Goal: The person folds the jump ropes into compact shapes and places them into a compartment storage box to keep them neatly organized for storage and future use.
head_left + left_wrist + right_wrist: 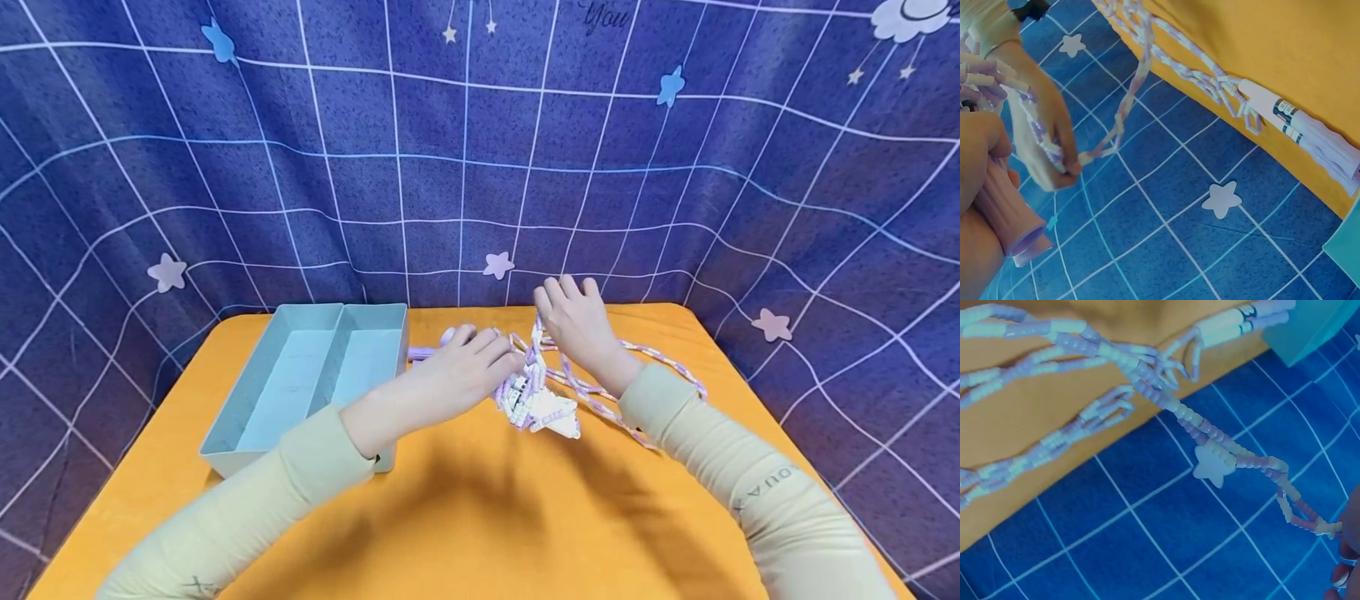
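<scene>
A lilac-and-white beaded skipping rope (555, 400) lies bunched on the orange table (480, 517), with loops trailing right. My left hand (487, 354) grips one ribbed lilac handle (1004, 206), seen in the left wrist view. My right hand (570, 321) is raised just beyond the bunch and pinches a doubled strand of the rope (1116, 134) between thumb and fingertips (1342, 565). That strand (1210, 440) runs taut from the table edge up to the pinch. The rope's second handle (1310, 134) lies flat by the table's far edge, near the tray.
A pale blue two-compartment tray (225, 433) stands on the left half of the table, close to my left forearm. A blue grid-patterned cloth with stars (480, 167) walls in the back and sides. Bare orange tabletop lies in front of the rope.
</scene>
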### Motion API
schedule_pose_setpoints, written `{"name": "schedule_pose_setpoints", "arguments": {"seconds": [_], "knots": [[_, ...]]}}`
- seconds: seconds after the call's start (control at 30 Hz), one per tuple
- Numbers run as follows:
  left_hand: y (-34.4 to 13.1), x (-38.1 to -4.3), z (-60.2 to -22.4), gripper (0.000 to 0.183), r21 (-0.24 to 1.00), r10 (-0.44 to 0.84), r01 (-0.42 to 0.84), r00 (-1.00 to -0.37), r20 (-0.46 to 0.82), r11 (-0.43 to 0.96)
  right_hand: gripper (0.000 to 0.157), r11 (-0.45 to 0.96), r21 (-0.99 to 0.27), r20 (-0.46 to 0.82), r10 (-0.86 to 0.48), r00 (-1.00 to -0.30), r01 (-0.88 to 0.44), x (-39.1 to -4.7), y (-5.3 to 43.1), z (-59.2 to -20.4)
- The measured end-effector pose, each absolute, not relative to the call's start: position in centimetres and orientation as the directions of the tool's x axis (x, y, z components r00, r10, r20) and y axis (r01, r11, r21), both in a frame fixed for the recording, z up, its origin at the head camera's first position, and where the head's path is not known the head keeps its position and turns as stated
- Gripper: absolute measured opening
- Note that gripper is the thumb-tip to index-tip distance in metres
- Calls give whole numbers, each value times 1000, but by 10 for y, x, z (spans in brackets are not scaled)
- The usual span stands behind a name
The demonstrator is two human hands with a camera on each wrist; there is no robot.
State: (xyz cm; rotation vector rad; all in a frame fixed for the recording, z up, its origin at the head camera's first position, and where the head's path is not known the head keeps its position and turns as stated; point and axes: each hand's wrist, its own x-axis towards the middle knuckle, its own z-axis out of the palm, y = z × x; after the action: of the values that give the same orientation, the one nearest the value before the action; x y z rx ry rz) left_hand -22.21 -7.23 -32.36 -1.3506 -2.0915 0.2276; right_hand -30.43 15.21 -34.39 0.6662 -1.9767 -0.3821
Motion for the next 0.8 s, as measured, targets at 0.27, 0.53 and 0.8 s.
{"name": "schedule_pose_setpoints", "arguments": {"seconds": [0.27,0.53,0.8], "knots": [[-74,-222,-327,21,-516,874,719,-285,393,466,26,803,512,744,-592,-309,-305,-298,153,-319],[-80,-226,-333,23,-433,857,744,-389,338,509,29,778,529,735,-620,-274,-339,-285,151,-291],[-81,-236,-337,26,-457,825,692,-411,387,559,29,768,544,758,-622,-195,-336,-272,146,-273]]}}
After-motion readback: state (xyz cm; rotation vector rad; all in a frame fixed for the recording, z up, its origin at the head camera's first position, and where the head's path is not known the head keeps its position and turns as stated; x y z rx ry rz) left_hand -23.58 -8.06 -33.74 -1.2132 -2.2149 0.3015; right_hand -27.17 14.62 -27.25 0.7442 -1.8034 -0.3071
